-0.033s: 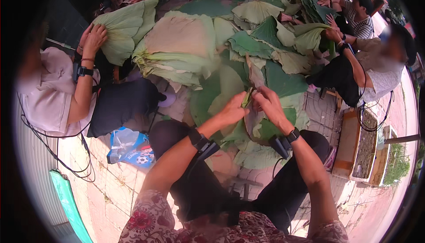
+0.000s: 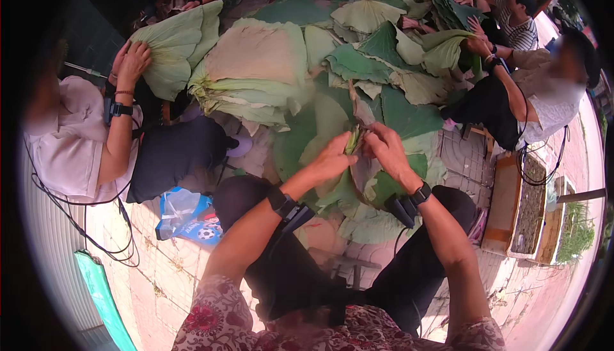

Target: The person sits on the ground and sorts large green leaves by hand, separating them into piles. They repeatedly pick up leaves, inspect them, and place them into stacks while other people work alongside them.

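Both hands work close together over a spread of large green lotus leaves (image 2: 412, 115). My left hand (image 2: 332, 159) is closed, pinching the gathered, ribbed part of a folded lotus leaf (image 2: 362, 177). Beside it, my right hand (image 2: 386, 149) has its fingers bent around the same leaf, near a thin pale strand at its centre. The leaf hangs below my hands between my knees, its greyish underside partly showing. My fingertips hide the exact spot they grip.
A tall stack of folded leaves (image 2: 256, 63) lies front left. A person (image 2: 83, 127) at left and another (image 2: 550, 95) at right each hold leaves. A blue bag (image 2: 188, 213) lies by my left knee; planter boxes (image 2: 527, 210) stand at right.
The whole view has shifted very slightly. My hands keep the same grip on the leaf.
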A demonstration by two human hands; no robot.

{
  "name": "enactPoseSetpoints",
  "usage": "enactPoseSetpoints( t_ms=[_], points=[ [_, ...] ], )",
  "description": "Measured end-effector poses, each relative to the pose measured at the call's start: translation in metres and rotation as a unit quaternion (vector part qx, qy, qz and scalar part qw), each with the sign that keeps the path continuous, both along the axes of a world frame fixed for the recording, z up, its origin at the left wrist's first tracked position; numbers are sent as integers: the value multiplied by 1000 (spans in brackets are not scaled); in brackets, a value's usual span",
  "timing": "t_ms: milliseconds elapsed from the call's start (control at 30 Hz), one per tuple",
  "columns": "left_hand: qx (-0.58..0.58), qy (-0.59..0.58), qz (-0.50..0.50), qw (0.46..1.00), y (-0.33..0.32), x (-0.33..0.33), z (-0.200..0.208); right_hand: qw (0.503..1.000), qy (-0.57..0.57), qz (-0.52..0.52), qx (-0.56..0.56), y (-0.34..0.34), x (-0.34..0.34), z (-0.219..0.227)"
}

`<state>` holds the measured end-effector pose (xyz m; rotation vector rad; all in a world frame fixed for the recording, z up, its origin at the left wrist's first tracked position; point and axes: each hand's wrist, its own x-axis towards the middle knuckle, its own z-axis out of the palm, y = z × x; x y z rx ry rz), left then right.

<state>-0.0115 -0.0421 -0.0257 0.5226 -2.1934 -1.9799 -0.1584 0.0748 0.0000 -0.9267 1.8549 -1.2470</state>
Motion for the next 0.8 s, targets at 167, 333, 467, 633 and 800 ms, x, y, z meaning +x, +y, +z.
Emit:
enactPoseSetpoints(
  t_ms=[167,333,467,633,800],
  points=[
    [90,-19,5,996,-2,-2,26,993,-83,-37,-78,-6,-7,-13],
    [122,-32,39,991,-11,-9,37,980,-177,-67,-55,13,-36,21],
    [169,-14,126,977,-16,-7,40,982,-170,-67,-41,22,-43,30],
    [134,-27,135,981,-9,-12,32,998,-49,23,-43,11,-11,0],
    [102,15,149,983,-10,-10,27,995,26,15,-97,-3,17,-11]
  ],
)
